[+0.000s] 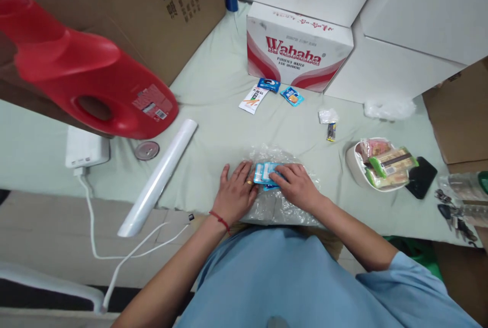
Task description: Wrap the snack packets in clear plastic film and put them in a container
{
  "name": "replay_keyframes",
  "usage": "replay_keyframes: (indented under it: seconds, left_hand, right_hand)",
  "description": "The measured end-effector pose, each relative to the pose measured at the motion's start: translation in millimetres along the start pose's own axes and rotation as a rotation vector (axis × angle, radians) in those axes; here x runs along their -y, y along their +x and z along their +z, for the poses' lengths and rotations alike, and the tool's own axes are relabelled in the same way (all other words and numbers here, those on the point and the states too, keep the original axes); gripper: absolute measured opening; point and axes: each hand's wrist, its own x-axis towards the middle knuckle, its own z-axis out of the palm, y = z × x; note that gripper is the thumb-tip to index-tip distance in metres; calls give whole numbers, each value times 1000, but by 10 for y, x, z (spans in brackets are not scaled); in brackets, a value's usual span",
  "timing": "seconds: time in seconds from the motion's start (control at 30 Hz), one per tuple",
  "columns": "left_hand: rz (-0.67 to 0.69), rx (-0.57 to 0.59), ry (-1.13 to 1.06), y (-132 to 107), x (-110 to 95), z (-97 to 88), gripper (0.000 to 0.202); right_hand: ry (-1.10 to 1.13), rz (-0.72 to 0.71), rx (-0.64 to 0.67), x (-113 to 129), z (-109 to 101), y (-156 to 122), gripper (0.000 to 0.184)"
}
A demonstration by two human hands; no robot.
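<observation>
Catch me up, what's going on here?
A person has both hands at a few blue packets lying over crinkled clear plastic at the table's near edge. The right hand has its fingers on the packets; whether its grip is closed is unclear. The left hand lies spread at their left side. Three more packets lie in front of the Wahaha box, and a white bowl on the right holds wrapped snacks.

a pale green cloth (213, 99) carries a wahaha carton (297, 51), white roll (158, 178), filled bowl (357, 169) and clear plastic (280, 209).
</observation>
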Motion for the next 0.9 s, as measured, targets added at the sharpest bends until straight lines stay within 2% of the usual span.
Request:
replay_keyframes:
  seconds: [0.07, 0.17, 0.3, 0.37, 0.53, 0.63, 0.8, 0.9]
  left_hand:
    - [-7, -11, -15, -5, 3, -6, 44]
    - [-24, -33, -30, -15, 11, -16, 44]
    - [5, -4, -4, -19, 15, -23, 48]
    - [14, 16, 11, -15, 12, -20, 50]
    - [0, -3, 1, -7, 4, 0, 61]
    - [-1, 5, -7, -6, 4, -7, 58]
    - [3, 33, 3, 2, 4, -40, 50]
    - [2, 22, -18, 1, 5, -36, 55]
  right_hand:
    - [72, 4, 58, -9, -36, -10, 38]
    - [201, 55, 110, -16, -99, -12, 56]
    - [265, 164, 141, -17, -116, 28, 49]
    - [273, 185, 172, -14, -128, 74, 52]
    - [254, 258, 272, -55, -257, 182, 78]
    - [250, 286, 344, -147, -339, 167, 88]
    - [250, 276, 392, -305, -389, 88, 85]
    - [240, 244, 377, -363, -412, 91, 68]
